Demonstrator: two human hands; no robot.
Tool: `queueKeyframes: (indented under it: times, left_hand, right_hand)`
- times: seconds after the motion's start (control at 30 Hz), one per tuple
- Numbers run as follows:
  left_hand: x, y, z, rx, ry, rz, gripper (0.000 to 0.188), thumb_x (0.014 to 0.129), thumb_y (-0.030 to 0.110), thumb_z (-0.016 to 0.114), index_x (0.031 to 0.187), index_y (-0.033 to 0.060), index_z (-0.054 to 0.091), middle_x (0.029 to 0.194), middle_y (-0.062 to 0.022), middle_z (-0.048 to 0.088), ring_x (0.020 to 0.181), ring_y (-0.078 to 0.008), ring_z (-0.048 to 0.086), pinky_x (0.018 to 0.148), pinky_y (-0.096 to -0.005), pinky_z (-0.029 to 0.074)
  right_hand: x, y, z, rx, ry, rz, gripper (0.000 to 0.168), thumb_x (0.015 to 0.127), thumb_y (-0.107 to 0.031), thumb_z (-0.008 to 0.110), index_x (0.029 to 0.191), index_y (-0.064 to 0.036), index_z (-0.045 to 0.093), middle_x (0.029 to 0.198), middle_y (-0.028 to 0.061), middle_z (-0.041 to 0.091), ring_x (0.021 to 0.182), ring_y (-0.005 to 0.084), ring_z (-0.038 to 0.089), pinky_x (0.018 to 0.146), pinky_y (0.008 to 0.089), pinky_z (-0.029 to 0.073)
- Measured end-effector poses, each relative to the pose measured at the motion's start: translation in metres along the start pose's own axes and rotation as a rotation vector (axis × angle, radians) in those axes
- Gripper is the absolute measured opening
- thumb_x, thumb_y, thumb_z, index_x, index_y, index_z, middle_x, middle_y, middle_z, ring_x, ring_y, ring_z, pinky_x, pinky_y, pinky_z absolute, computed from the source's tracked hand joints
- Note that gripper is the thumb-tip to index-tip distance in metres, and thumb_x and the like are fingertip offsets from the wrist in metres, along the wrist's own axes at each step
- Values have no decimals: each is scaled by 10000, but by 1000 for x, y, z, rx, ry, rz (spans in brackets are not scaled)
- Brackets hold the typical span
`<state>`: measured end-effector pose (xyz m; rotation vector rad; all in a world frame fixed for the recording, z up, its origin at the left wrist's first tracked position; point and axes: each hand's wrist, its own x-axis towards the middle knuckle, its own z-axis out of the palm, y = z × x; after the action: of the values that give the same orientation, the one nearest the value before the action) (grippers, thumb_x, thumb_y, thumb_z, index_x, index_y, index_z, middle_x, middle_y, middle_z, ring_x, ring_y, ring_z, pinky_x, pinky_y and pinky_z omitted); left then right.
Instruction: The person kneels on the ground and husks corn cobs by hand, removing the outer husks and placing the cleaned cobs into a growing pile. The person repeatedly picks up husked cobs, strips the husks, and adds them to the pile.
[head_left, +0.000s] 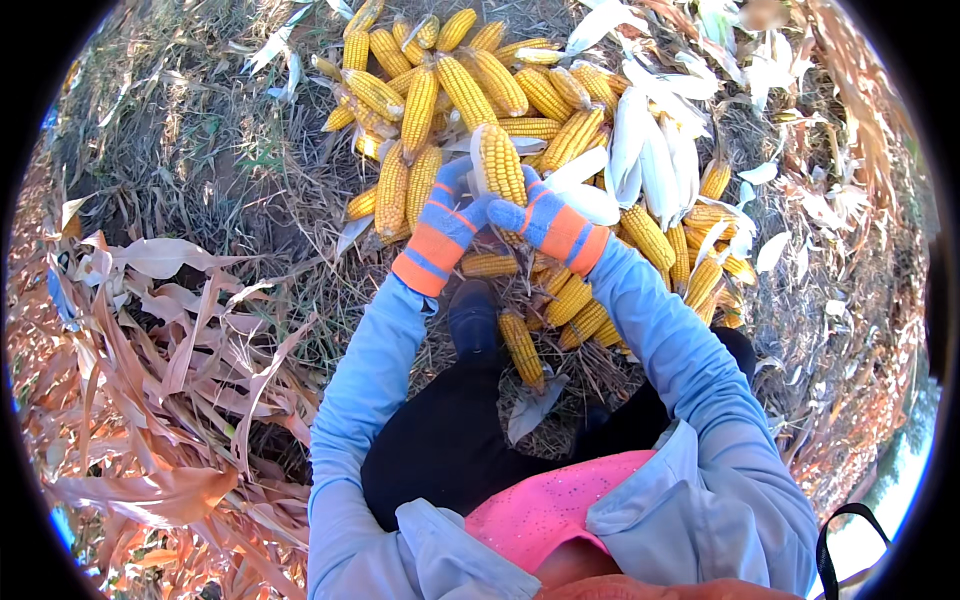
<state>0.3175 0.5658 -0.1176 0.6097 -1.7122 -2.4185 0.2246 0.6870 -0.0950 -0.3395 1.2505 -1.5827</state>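
Observation:
Both my hands wear blue and orange knit gloves and meet around one yellow corn cob (501, 163), held tilted above the heap. My left hand (450, 217) grips its left side, where a strip of pale husk (475, 161) still lies along the kernels. My right hand (551, 217) holds the cob from the right, its thumb close to the left thumb at the lower end. Behind and around the hands spreads a heap of husked corn cobs (420, 112). White peeled husks (649, 154) lie on the heap just right of my right hand.
Dry cut corn stalks and leaves (172, 330) are piled at the left. A single cob (521, 351) lies between my legs, near my dark boot (474, 319). Straw-covered ground (225, 150) and scattered husks (772, 251) surround the heap.

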Motion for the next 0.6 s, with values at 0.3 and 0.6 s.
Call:
queueKeyframes:
  times: [0.3,0.6]
  left_hand:
    - [-15,-15,29,-174,64,5,327,838,70,446,1157,14,396,1139,-117,441,1009,-186,457,852,-291,399]
    - [-29,-1,36,-130,279,2,261,858,117,427,1093,7,454,1029,-97,514,909,-140,493,793,-257,414]
  right_hand:
    - [-11,18,-11,-138,-142,123,533,699,-161,645,1132,-27,366,985,71,520,893,142,490,780,278,421]
    - [-18,14,1,23,-117,316,677,712,-216,640,1231,-16,254,1116,89,447,993,155,439,844,280,376]
